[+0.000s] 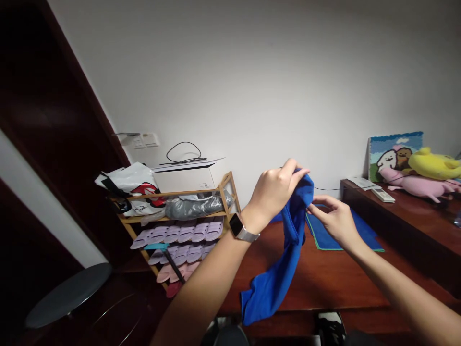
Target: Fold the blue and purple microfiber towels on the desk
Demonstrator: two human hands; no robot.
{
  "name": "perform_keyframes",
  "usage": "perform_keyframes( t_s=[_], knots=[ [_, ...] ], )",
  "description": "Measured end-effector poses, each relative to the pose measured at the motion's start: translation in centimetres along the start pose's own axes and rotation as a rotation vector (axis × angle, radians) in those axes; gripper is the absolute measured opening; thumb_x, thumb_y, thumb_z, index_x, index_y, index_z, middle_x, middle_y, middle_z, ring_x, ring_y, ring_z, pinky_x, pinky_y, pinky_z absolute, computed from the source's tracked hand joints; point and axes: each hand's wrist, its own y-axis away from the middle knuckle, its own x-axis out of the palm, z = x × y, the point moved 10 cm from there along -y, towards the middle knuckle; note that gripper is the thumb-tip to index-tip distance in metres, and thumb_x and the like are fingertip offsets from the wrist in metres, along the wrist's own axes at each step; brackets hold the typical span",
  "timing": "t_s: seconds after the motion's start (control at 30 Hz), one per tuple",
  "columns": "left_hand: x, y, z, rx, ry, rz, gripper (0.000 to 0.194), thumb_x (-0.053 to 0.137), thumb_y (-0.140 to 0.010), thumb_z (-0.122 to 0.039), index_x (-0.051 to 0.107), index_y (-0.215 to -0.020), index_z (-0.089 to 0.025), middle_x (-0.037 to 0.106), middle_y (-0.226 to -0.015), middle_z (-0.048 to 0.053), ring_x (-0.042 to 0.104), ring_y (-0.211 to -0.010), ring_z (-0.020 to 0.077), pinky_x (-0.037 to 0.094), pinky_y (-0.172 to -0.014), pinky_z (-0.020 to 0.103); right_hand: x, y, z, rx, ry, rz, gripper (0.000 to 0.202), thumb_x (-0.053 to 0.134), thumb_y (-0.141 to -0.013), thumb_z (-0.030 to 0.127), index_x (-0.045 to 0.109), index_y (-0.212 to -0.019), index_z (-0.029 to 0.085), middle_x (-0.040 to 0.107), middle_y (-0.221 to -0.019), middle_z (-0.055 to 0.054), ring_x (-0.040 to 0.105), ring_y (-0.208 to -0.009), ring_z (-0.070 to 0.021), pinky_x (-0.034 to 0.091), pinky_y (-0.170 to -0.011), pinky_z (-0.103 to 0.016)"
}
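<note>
A blue cloth hangs bunched and folded in front of me, its lower end trailing down to the left over the wooden surface. My left hand, with a watch on its wrist, is closed on the cloth's top end. Lower and to the right, my right hand has its thumb and forefinger pinched at the cloth's right edge. Behind my right hand another blue cloth with a green border lies flat on the reddish-brown wooden surface.
To the left stands a wooden rack with several purple slippers, a white box and a bag. A round dark stool is at lower left. Plush toys and a remote control lie on a raised ledge at right.
</note>
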Motion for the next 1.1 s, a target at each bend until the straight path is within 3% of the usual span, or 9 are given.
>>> perform_keyframes(
  t_s=[0.2, 0.3, 0.4, 0.5, 0.6, 0.7, 0.87, 0.97, 1.1],
  knots=[
    [0.2, -0.2, 0.8, -0.007, -0.026, -0.017, 0.018, 0.055, -0.109, -0.035, 0.066, -0.106, -0.021, 0.078, -0.088, 0.004, 0.075, -0.078, 0.0151, 0.056, -0.067, 0.025, -0.6, 0.6, 2.4, -0.027, -0.079, -0.001, 0.020, 0.078, -0.073, 0.036, 0.063, -0.070, 0.023, 0.068, -0.072, 0.000, 0.060, -0.069, -0.0162, 0.050, -0.065, -0.028],
    [-0.1, -0.6, 1.7, -0.031, 0.008, -0.015, 0.013, 0.060, -0.107, -0.031, 0.064, -0.102, -0.020, 0.078, -0.090, 0.004, 0.074, -0.078, 0.0153, 0.055, -0.069, 0.026, -1.4, 0.5, 2.6, 0.074, -0.230, -0.012, 0.017, 0.070, -0.075, 0.034, 0.060, -0.066, 0.023, 0.059, -0.066, 0.003, 0.053, -0.065, -0.0140, 0.046, -0.060, -0.025],
    [-0.1, -1.1, 2.8, -0.051, 0.044, -0.017, 0.010, 0.064, -0.104, -0.029, 0.063, -0.099, -0.020, 0.078, -0.091, 0.002, 0.073, -0.078, 0.0153, 0.053, -0.070, 0.026, -2.1, 0.4, 1.9, 0.241, -0.371, -0.062, 0.021, 0.069, -0.074, 0.039, 0.056, -0.066, 0.024, 0.055, -0.062, 0.004, 0.048, -0.058, -0.0132, 0.043, -0.054, -0.026],
    [-0.2, -1.4, 3.9, -0.083, 0.019, -0.048, 0.011, 0.064, -0.104, -0.029, 0.063, -0.098, -0.021, 0.077, -0.091, 0.003, 0.072, -0.079, 0.0166, 0.052, -0.069, 0.027, -2.0, 0.6, 1.2, 0.337, -0.357, -0.017, 0.033, 0.073, -0.075, 0.056, 0.062, -0.085, 0.025, 0.061, -0.067, 0.003, 0.053, -0.059, -0.0157, 0.046, -0.056, -0.028],
    [-0.9, -1.4, 5.0, -0.107, -0.056, -0.108, 0.012, 0.064, -0.103, -0.030, 0.063, -0.095, -0.021, 0.076, -0.087, 0.004, 0.071, -0.080, 0.0189, 0.051, -0.073, 0.030, -0.3, 1.2, 0.1, 0.353, -0.227, 0.255, 0.054, 0.084, -0.066, 0.060, 0.061, -0.102, 0.027, 0.064, -0.072, 0.003, 0.057, -0.061, -0.0173, 0.048, -0.057, -0.030],
    [-1.7, -1.2, 5.7, -0.109, -0.126, -0.138, 0.012, 0.067, -0.102, -0.030, 0.065, -0.094, -0.021, 0.075, -0.081, 0.002, 0.070, -0.079, 0.0198, 0.051, -0.081, 0.033, -0.3, 1.6, -1.3, 0.245, -0.022, 0.390, 0.049, 0.089, -0.065, 0.052, 0.061, -0.094, 0.025, 0.066, -0.079, 0.002, 0.059, -0.071, -0.0176, 0.050, -0.064, -0.029],
    [-2.9, -0.3, 7.6, -0.172, -0.197, -0.156, 0.014, 0.065, -0.103, -0.032, 0.067, -0.096, -0.020, 0.075, -0.078, 0.003, 0.069, -0.075, 0.0204, 0.048, -0.081, 0.033, -3.0, 1.6, -4.4, 0.101, 0.325, 0.367, 0.027, 0.074, -0.078, 0.046, 0.058, -0.075, 0.024, 0.063, -0.075, 0.002, 0.057, -0.073, -0.0171, 0.046, -0.067, -0.029],
    [-4.2, 0.4, 10.1, -0.274, -0.186, -0.183, 0.014, 0.064, -0.103, -0.033, 0.067, -0.095, -0.021, 0.074, -0.075, 0.002, 0.067, -0.068, 0.0190, 0.045, -0.071, 0.031, -5.3, 2.0, -6.5, 0.092, 0.458, 0.284, 0.020, 0.065, -0.078, 0.044, 0.061, -0.081, 0.025, 0.066, -0.076, 0.001, 0.060, -0.072, -0.0187, 0.047, -0.066, -0.030],
    [-6.9, 1.6, 13.6, -0.394, -0.148, -0.268, 0.016, 0.063, -0.102, -0.034, 0.065, -0.093, -0.022, 0.073, -0.073, 0.000, 0.067, -0.067, 0.0191, 0.042, -0.067, 0.029, -8.4, 2.8, -8.8, 0.047, 0.706, 0.143, 0.024, 0.057, -0.076, 0.044, 0.067, -0.087, 0.026, 0.074, -0.087, -0.005, 0.068, -0.079, -0.0251, 0.052, -0.075, -0.037]
  ],
)
